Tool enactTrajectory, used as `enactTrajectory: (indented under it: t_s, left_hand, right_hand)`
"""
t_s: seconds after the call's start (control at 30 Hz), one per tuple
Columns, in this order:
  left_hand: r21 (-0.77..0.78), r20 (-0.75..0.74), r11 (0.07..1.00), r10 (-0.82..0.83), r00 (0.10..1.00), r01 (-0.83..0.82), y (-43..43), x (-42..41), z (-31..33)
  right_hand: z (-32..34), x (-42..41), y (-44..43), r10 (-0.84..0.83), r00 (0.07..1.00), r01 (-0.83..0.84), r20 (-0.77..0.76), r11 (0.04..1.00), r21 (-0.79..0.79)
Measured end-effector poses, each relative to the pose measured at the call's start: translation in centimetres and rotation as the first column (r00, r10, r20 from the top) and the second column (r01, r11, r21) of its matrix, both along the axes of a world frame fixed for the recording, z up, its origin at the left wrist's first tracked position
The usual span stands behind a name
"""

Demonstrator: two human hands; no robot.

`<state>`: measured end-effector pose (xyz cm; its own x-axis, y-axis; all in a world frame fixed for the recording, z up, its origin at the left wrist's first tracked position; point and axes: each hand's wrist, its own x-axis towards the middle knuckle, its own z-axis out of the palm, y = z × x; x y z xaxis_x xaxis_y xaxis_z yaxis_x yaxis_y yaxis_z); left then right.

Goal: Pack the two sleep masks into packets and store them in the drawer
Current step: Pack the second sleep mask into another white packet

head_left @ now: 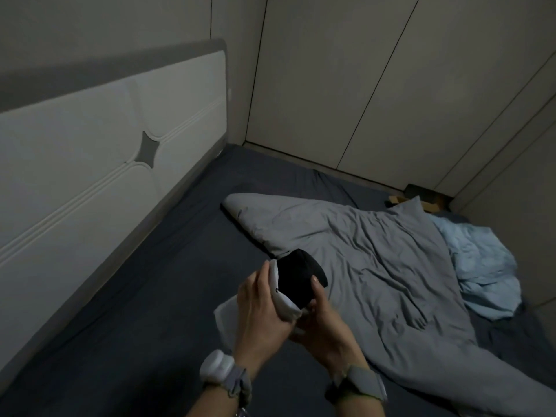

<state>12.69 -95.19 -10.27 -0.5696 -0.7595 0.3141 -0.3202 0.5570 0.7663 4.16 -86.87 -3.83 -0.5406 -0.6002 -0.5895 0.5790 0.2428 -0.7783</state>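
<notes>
Both hands — left hand (pixel 264 311), right hand (pixel 323 323) — clasp black sleep mask (pixel 298 276) half inside packet (pixel 282 299).

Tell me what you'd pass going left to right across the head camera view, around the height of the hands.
Padded headboard → bare dark sheet → left hand on the white packet → black sleep mask → right hand → grey duvet → light blue bedding.

The mask's (pixel 301 276) lower end is hidden inside the packet (pixel 285 299); the packet's bottom sits behind the left hand (pixel 264 320). Forearms are cut off.
</notes>
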Motion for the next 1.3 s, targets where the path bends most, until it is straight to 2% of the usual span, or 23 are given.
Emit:
enactTrajectory:
  t_s: [0.1,0.17,0.27,0.37,0.47,0.53,0.67,0.77,0.97,1.13,1.2,1.3]
  left_hand:
    - [-0.036,-0.011,0.997,-0.073,0.997,0.072,-0.1,0.3,0.1]
    - [-0.045,-0.019,0.995,-0.09,0.996,0.089,-0.3,0.5,-0.1]
    - [-0.07,0.134,0.993,-0.083,0.988,0.093,-0.9,0.8,-0.1]
    - [-0.075,0.274,0.994,-0.051,0.96,0.074,-1.4,0.9,-0.3]
    - [-0.067,0.274,0.996,-0.041,0.961,0.062,-1.3,0.6,-0.4]
    - [-0.06,0.254,0.996,-0.05,0.966,0.068,-1.1,0.3,-0.2]
    - [-0.094,0.239,0.994,-0.033,0.97,0.057,-1.0,-0.4,0.0]
    - [-0.082,0.227,0.994,-0.05,0.973,0.071,-1.2,-0.3,-0.3]
    - [-0.097,0.244,0.992,-0.06,0.968,0.086,-1.7,-0.3,0.4]
    - [-0.103,0.194,0.993,-0.035,0.98,0.055,-2.0,-0.8,0.7]
    - [-0.107,0.206,0.991,-0.056,0.977,0.079,-2.4,-0.7,0.6]
    - [-0.092,0.217,0.988,-0.1,0.971,0.122,-2.3,-0.7,1.1]
  right_hand:
    - [1.2,0.1,-0.4,-0.119,0.938,0.205,0.326,0.947,-0.247]
    - [1.1,0.0,-0.8,-0.202,0.901,0.327,0.384,0.898,-0.295]
    - [0.9,-0.3,-1.0,-0.287,0.931,0.347,0.226,0.888,-0.302]
    - [1.3,-0.3,-0.7,-0.297,0.949,0.26,-0.103,0.927,-0.271]
    - [1.4,0.2,-0.5,-0.303,0.869,0.23,-0.392,0.947,-0.223]
    - [1.3,0.7,-0.5,-0.311,0.814,0.234,-0.49,0.949,-0.212]
    - [1.3,1.8,-0.8,-0.19,0.795,0.099,-0.576,0.978,-0.186]
    - [1.9,1.4,-0.3,-0.125,0.817,0.024,-0.562,0.983,-0.185]
    - [1.3,0.2,0.2,-0.193,0.824,0.097,-0.532,0.974,-0.204]
    - [1.3,0.8,-0.4,-0.069,0.785,-0.015,-0.616,0.991,-0.13]
    - [1.9,0.1,-0.3,-0.106,0.811,0.003,-0.575,0.984,-0.178]
    - [2.6,-0.9,-0.3,-0.261,0.819,0.121,-0.511,0.949,-0.292]
